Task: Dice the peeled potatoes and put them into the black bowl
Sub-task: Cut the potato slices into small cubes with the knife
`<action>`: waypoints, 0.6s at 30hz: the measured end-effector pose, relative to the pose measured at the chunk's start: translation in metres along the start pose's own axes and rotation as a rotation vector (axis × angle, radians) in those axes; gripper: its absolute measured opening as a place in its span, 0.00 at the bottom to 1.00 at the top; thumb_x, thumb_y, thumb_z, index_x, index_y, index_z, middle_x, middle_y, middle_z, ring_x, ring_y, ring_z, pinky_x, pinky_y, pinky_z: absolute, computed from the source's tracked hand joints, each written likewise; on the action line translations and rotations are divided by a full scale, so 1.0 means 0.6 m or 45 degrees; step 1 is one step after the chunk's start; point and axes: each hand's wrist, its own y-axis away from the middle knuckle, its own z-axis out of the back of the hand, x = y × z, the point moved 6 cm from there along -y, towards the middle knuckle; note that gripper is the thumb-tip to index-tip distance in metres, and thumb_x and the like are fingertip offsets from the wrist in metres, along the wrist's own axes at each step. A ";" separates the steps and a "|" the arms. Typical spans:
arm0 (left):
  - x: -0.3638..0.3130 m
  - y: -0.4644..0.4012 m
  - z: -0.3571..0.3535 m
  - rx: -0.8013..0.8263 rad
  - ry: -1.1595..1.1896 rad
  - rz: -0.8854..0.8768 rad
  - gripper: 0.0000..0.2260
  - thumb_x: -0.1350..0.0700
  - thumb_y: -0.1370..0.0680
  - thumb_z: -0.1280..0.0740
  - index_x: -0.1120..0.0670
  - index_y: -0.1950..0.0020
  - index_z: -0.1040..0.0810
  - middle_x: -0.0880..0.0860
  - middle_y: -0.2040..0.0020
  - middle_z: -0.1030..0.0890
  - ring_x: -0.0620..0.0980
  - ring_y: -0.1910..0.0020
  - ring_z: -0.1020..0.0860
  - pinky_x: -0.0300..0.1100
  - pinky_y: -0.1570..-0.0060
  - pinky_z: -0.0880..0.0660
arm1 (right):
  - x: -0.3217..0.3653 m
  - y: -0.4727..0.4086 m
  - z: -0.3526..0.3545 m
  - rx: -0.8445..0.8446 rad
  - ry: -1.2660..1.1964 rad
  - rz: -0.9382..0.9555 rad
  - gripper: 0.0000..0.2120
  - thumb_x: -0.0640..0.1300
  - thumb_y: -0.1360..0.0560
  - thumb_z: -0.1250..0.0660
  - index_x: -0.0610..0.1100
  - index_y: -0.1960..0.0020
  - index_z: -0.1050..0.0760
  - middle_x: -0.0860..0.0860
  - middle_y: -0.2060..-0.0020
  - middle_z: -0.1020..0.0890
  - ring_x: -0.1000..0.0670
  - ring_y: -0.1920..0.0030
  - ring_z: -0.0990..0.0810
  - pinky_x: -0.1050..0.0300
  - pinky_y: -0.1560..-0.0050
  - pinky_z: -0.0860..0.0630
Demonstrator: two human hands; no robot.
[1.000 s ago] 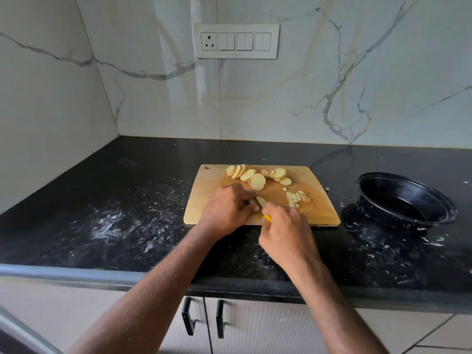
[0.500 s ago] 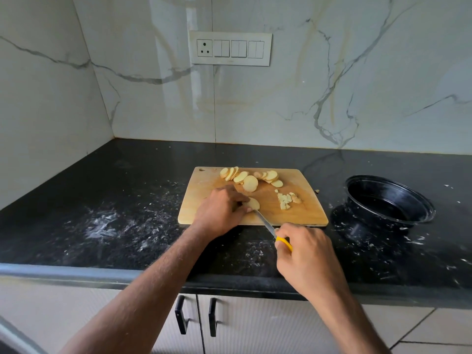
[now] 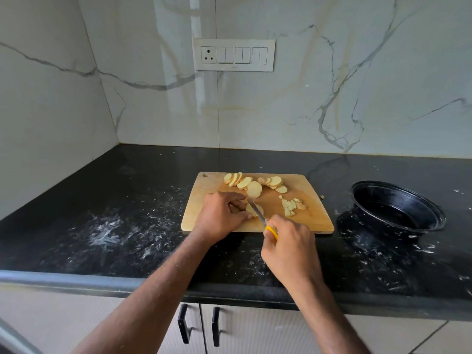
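Observation:
A wooden cutting board (image 3: 316,215) lies on the black counter. Round potato slices (image 3: 254,189) are spread along its far edge, and a small heap of diced pieces (image 3: 291,206) lies right of centre. My left hand (image 3: 221,217) pinches a potato slice (image 3: 251,210) near the board's front edge. My right hand (image 3: 288,245) grips a yellow-handled knife (image 3: 258,213), whose blade lies across that slice. The black bowl (image 3: 398,208) stands to the right of the board, and nothing shows inside it.
The black counter (image 3: 122,226) is smeared with white residue left of the board and around the bowl. A marble wall with a switch panel (image 3: 233,55) rises behind. One small potato bit (image 3: 322,197) lies off the board's right edge. Cabinet handles (image 3: 199,325) sit below.
My right hand drew the knife back toward me, exposing the blade, then moved it forward again over the slice. My left hand stayed on the slice.

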 end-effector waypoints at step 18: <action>-0.007 0.000 -0.004 0.019 0.027 -0.053 0.21 0.57 0.30 0.20 0.55 0.38 0.17 0.47 0.56 0.14 0.38 0.55 0.18 0.33 0.47 0.22 | 0.016 -0.005 -0.014 0.139 0.092 0.039 0.07 0.44 0.23 0.33 0.49 0.45 0.22 0.51 0.58 0.17 0.50 0.60 0.20 0.55 0.61 0.19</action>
